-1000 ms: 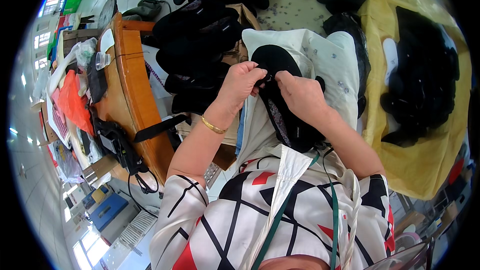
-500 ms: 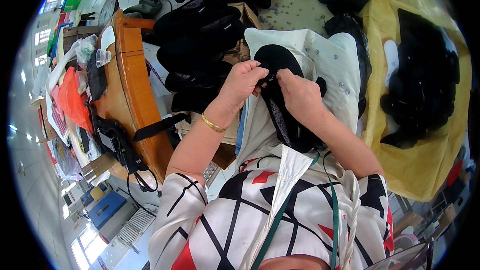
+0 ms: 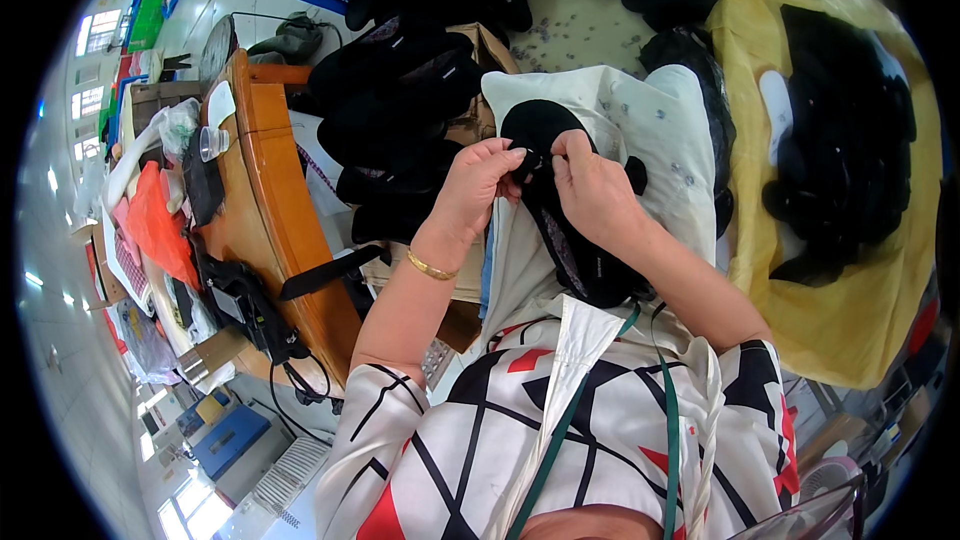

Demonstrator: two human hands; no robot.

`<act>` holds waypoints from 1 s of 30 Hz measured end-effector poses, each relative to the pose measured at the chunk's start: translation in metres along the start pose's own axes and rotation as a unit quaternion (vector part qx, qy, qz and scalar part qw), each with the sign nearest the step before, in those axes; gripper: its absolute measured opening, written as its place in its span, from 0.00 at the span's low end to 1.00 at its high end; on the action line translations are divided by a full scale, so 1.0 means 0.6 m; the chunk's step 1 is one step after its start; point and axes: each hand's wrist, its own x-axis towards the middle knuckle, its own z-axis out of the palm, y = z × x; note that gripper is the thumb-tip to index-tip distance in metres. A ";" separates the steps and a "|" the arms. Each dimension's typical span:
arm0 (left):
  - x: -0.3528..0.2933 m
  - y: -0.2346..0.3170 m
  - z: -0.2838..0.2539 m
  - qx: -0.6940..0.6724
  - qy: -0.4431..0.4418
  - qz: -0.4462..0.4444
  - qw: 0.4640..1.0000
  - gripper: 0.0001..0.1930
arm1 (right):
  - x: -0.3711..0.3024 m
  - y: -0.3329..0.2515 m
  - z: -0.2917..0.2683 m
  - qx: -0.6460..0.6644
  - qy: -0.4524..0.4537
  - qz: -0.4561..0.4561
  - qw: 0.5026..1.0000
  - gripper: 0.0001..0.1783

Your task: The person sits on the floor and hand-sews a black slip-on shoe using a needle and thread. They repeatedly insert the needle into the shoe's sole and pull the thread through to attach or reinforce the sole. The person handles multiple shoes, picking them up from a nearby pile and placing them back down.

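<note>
On the pale cloth (image 3: 655,155) over my lap lies a black cloth shoe (image 3: 597,275) with a patterned lining, its rounded end pointing away from me. My left hand (image 3: 478,178) is pinched at the left side of its upper part, a small pale spot showing by the thumb tip. Just across from it, my right hand (image 3: 598,188) has thumb and fingers pressed together over the shoe. A narrow gap separates the two sets of fingertips. Whatever is between them is too small and dark to make out. A gold bracelet (image 3: 432,267) circles my left wrist.
Stacked black shoes (image 3: 395,90) rise at the left beside a cardboard box (image 3: 488,48). A yellow-lined container (image 3: 830,340) of black pieces stands at the right. Further left is a wooden table (image 3: 262,150) with a black bag (image 3: 240,290) and an orange plastic bag (image 3: 160,225).
The view has shifted slightly. My right fingers have risen a little off the shoe, while my left hand stays pinched at nearly the same spot.
</note>
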 end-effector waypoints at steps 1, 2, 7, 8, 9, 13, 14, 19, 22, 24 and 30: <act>0.001 -0.002 0.002 0.004 0.001 0.004 1.000 0.04 | 0.003 -0.006 0.001 0.014 0.006 0.001 1.000 0.07; 0.001 -0.001 0.004 0.020 0.004 0.007 1.000 0.04 | 0.009 -0.013 0.003 0.028 0.011 0.003 1.000 0.07; -0.001 0.005 0.010 0.073 0.011 0.014 0.997 0.05 | 0.028 -0.007 -0.015 0.028 -0.016 -0.011 0.999 0.07; -0.001 0.005 0.011 0.077 0.017 0.020 0.997 0.05 | 0.030 -0.006 -0.024 0.006 -0.007 -0.030 1.000 0.06; -0.002 0.003 0.013 0.079 0.022 0.025 0.996 0.05 | 0.031 -0.007 -0.032 -0.019 0.001 -0.048 0.999 0.06; 0.000 -0.005 0.016 0.112 0.017 0.054 0.992 0.06 | 0.037 0.003 -0.016 0.048 0.045 -0.095 0.993 0.06; 0.001 -0.003 0.020 0.131 0.015 0.063 0.989 0.06 | 0.043 0.011 -0.009 0.031 0.058 -0.106 0.992 0.06; -0.005 0.003 0.024 0.225 0.028 0.085 0.970 0.09 | 0.089 -0.010 -0.038 0.301 0.047 0.157 0.939 0.11; -0.007 0.000 0.026 0.231 0.052 0.081 0.968 0.08 | 0.076 -0.003 -0.071 0.435 -0.036 0.199 0.877 0.13; -0.011 -0.003 0.026 0.335 0.040 0.150 0.930 0.11 | 0.058 -0.002 -0.093 0.446 -0.065 0.257 0.855 0.11; -0.029 -0.001 0.024 0.456 0.055 0.234 0.857 0.16 | 0.027 0.129 -0.208 0.699 0.110 0.224 0.670 0.07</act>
